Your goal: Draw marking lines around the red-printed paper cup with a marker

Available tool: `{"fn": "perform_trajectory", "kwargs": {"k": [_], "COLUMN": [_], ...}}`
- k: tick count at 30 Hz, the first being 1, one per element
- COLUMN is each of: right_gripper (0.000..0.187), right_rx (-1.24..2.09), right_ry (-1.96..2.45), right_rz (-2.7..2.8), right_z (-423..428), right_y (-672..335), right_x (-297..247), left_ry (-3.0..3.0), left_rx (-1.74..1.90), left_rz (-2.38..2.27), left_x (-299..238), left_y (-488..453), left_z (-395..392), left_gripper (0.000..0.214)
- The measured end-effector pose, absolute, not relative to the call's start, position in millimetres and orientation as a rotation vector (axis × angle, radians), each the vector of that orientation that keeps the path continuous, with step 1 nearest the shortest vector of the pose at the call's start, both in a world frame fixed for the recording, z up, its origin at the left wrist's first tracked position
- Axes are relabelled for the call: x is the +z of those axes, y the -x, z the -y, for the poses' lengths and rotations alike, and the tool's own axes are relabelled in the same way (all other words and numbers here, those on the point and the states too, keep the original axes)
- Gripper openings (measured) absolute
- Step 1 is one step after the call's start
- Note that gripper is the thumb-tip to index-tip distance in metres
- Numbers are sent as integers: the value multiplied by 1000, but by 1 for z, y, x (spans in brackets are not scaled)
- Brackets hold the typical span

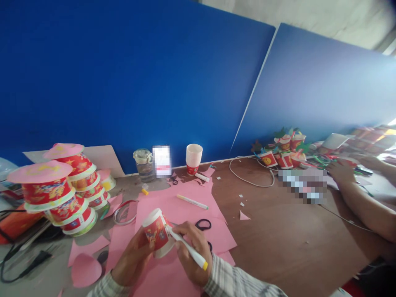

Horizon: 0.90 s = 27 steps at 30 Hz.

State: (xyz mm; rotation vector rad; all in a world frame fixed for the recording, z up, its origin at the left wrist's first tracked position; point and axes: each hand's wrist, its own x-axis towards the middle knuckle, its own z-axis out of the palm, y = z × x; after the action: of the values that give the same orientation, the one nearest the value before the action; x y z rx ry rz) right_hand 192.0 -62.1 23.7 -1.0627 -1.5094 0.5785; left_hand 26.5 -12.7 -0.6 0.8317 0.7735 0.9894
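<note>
My left hand [131, 260] is wrapped round a red and white paper cup [157, 232], held on its side over the pink paper [182, 206]. My right hand [193, 251] grips a white marker with a yellow end [188, 248], its tip resting against the cup's side. Black scissors [203, 224] lie on the pink paper just beyond my right hand. A second white pen [192, 201] lies further back on the same sheet.
Two stacks of red cups with pink paper lids [58, 189] stand at left. A glass jar [144, 165] and an upright cup stack [193, 159] sit by the blue partition. Another person's arms [361, 198] rest at right near decorated cups [283, 150]. A white cable [250, 177] loops across the table.
</note>
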Motion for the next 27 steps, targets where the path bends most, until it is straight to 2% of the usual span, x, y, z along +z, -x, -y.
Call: {"fn": "perform_trajectory", "kwargs": {"k": [8, 27], "right_gripper": [26, 23], "right_rx": [506, 425], "right_ry": [1050, 935], "right_rz": [1515, 1547], "right_z": [66, 68], "right_y": [-188, -185], "right_x": [21, 22], "left_ry": [-826, -842], "left_rx": [1027, 1018], "left_rz": [-763, -767], "left_x": [8, 4], "left_y": [-30, -30], "left_z": [15, 14], "left_gripper": [54, 53]}}
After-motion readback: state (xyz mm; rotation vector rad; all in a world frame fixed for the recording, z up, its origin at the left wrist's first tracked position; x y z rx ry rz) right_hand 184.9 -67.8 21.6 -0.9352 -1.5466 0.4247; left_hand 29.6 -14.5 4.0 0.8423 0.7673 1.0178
